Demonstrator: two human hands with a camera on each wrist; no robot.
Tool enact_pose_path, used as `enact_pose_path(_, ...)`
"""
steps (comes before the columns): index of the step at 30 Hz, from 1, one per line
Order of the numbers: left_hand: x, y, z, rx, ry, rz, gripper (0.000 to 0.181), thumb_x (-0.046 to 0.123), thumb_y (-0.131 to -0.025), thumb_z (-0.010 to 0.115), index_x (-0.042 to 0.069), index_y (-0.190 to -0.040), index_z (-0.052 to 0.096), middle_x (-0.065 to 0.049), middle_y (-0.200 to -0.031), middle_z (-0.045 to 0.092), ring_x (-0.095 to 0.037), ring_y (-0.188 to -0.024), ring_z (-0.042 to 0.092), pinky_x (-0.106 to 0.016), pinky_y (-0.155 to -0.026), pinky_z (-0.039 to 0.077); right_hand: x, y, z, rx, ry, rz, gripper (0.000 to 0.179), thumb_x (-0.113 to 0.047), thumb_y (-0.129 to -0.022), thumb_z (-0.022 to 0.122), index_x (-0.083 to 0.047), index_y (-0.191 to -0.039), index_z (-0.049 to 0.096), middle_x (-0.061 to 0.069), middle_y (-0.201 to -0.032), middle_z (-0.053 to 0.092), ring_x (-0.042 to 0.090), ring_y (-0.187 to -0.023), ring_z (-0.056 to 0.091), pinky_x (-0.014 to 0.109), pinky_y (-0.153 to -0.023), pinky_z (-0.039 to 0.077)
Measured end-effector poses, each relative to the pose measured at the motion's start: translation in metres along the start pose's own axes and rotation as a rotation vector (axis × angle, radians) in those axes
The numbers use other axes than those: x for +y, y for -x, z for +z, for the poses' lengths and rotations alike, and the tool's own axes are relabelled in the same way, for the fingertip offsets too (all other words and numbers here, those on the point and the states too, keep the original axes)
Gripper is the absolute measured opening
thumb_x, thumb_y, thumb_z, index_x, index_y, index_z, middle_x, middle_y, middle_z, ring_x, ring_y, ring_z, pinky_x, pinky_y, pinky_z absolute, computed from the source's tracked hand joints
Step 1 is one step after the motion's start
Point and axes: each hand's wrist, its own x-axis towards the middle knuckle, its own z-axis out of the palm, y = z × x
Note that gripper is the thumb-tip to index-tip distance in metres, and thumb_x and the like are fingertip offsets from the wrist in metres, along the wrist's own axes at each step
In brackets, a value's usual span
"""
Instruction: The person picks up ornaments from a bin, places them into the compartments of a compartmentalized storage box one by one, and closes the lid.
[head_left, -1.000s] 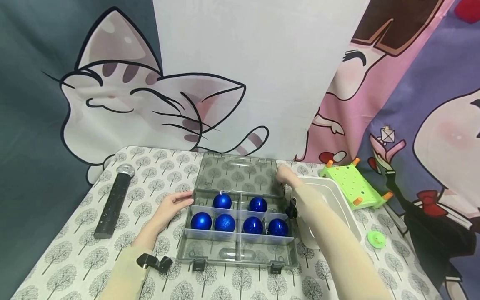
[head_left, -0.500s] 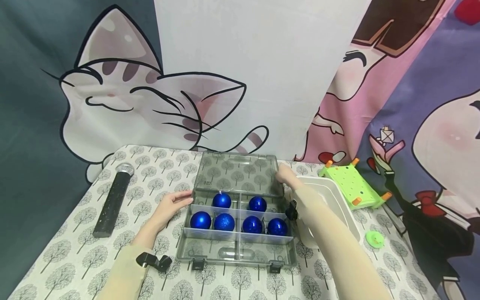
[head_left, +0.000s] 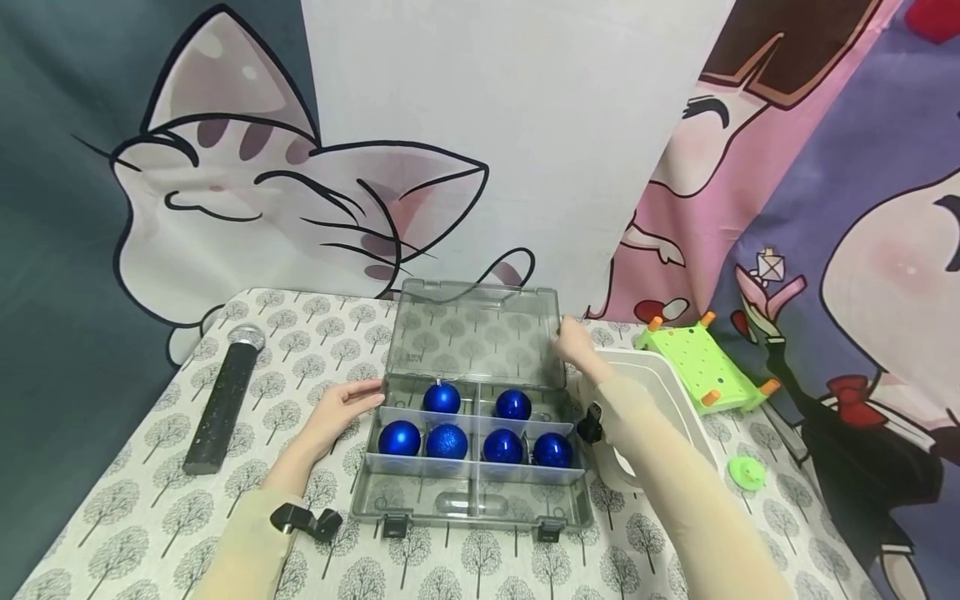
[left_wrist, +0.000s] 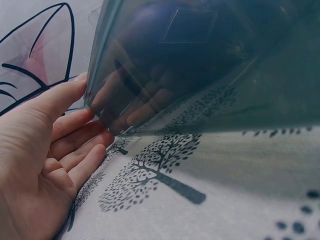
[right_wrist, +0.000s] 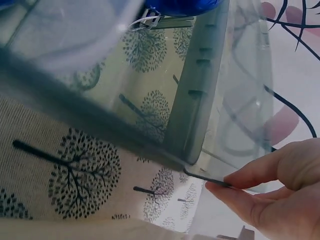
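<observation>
A clear grey plastic divider box stands open on the cloth, its two black front latches undone. Shiny blue Christmas balls, several of them, sit in its back and middle compartments; the front row holds none. The see-through lid leans back, its far edge lifted off the table. My right hand pinches the lid's right edge between thumb and fingers, plain in the right wrist view. My left hand rests its fingertips against the box's back left corner, fingers extended, with the thumb touching the wall in the left wrist view.
Right of the box, partly under my right forearm, stands a white bin. Beyond it lie an upturned green pegged toy table with orange legs and a small green round piece. A black microphone lies at the left.
The lid has tilted upward, its far edge rising off the tabletop with my right hand, which has lifted slightly. My left hand stays at the box's corner. The balls keep their compartments.
</observation>
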Motion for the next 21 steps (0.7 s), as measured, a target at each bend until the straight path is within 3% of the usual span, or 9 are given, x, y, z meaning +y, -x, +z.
enact_pose_path(4,0.000,0.000,0.000,0.001,0.006,0.003,0.051,0.023,-0.094,0.066,-0.006,-0.134,0.054,-0.024,-0.135,0.057,-0.028,-0.123,0.058,-0.022,-0.101,0.045,0.000,0.003,-0.005,0.004,-0.007,-0.019,0.056,0.008,-0.083,0.048,0.020,-0.136,0.035,0.037,-0.127,0.054,0.050,-0.119,0.053,0.054,-0.103,0.045)
enact_pose_path(8,0.000,0.001,0.000,0.002,0.023,0.005,0.050,0.021,-0.094,0.066,-0.006,-0.134,0.054,-0.024,-0.134,0.058,-0.031,-0.124,0.057,-0.014,-0.096,0.044,0.000,0.005,-0.012,-0.008,-0.074,-0.031,0.069,0.011,-0.077,0.046,0.021,-0.142,0.025,0.038,-0.133,0.049,0.051,-0.125,0.048,0.054,-0.105,0.044)
enact_pose_path(15,0.002,0.002,0.000,-0.002,0.041,0.016,0.050,0.018,-0.094,0.065,-0.009,-0.135,0.051,-0.026,-0.136,0.056,-0.037,-0.126,0.054,-0.010,-0.092,0.044,-0.001,0.014,-0.027,0.012,-0.119,-0.053,0.055,0.004,-0.075,0.049,0.015,-0.129,0.046,0.034,-0.123,0.058,0.044,-0.108,0.057,0.049,-0.087,0.052)
enact_pose_path(18,0.001,0.001,0.000,0.000,0.038,0.020,0.050,0.018,-0.094,0.065,-0.009,-0.135,0.051,-0.026,-0.136,0.055,-0.036,-0.125,0.055,-0.010,-0.092,0.044,0.001,0.016,-0.032,0.014,-0.156,-0.053,0.060,0.002,-0.077,0.051,0.013,-0.135,0.041,0.031,-0.128,0.057,0.040,-0.108,0.056,0.044,-0.083,0.052)
enact_pose_path(21,0.001,0.001,0.000,0.001,0.039,0.017,0.050,0.019,-0.094,0.066,-0.008,-0.134,0.052,-0.027,-0.135,0.056,-0.034,-0.123,0.058,-0.011,-0.094,0.045,0.002,0.020,-0.036,0.002,-0.229,-0.060,0.063,0.002,-0.080,0.053,0.013,-0.139,0.035,0.031,-0.131,0.055,0.041,-0.111,0.057,0.044,-0.087,0.052)
